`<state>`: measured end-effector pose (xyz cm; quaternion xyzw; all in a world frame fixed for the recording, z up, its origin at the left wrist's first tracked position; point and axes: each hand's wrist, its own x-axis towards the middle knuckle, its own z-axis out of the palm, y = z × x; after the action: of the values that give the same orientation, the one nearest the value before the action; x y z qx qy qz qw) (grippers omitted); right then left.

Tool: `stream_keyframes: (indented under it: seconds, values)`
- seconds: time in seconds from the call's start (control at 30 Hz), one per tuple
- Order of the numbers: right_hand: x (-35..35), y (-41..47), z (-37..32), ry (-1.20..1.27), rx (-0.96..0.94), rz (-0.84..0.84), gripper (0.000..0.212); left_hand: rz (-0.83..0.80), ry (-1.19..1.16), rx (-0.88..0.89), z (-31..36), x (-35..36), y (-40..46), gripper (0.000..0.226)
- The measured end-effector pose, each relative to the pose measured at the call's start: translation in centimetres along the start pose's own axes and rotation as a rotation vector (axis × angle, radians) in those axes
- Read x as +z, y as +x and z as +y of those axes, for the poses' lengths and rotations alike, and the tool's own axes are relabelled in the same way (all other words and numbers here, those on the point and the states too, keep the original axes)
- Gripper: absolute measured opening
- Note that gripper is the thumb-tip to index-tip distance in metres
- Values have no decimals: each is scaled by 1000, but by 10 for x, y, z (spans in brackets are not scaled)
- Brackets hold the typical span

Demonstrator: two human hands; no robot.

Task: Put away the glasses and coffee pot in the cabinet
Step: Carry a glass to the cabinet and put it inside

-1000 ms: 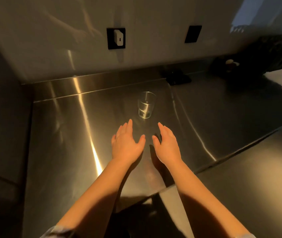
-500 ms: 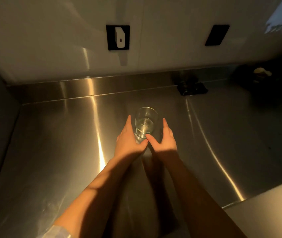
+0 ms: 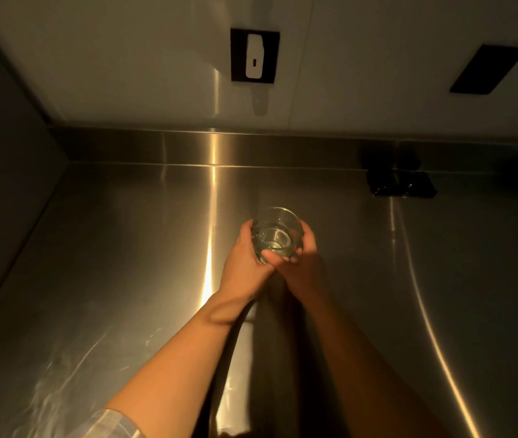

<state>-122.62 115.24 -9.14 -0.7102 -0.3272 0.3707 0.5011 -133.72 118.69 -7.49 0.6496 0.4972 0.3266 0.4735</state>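
Glass (image 3: 276, 233) now clasped by both hands: left hand (image 3: 245, 263), right hand (image 3: 303, 263) grip closed round it; earlier open alongside.

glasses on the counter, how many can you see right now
1. The glass stands mid-counter, gripped between the left hand and right hand. Others may lie outside this view.
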Motion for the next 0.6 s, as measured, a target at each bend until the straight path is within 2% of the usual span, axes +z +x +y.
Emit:
stream_keyframes:
  seconds: [0.23, 0.33, 0.6]
  values:
    - [9, -11, -18, -9, -157, -124, 91, 105, -4, -24, 7, -19, -14, 77]
    - [27, -18, -26, 36, -192, -233, 90, 207, 26, -43, 2, -38, -25, 82]
    - [117, -79, -46, -13, -268, -521, 86, 500, 43, -136, -22, -124, -89, 80]
